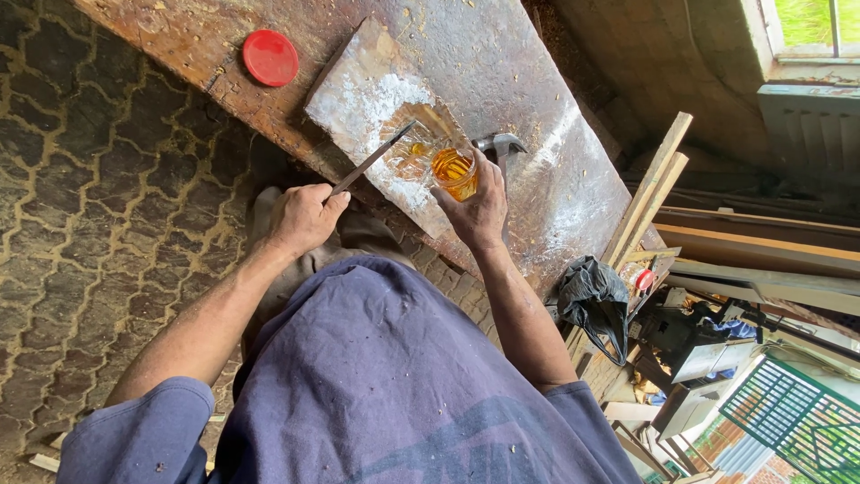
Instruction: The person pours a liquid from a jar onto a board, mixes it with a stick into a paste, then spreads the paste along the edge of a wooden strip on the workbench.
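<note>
Left hand [300, 218] closed around a thin, stiff metal blade [372, 159], right hand [477, 211] wrapped about a small amber-filled glass jar [454, 171] tilted over the pale board [358, 94] on the workbench [555, 179]; likely fragile, slippery, best gripped round its sides.

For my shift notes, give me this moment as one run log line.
left hand: holds thin metal rod | right hand: grips jar of amber liquid | nearby: claw hammer, red lid
</note>
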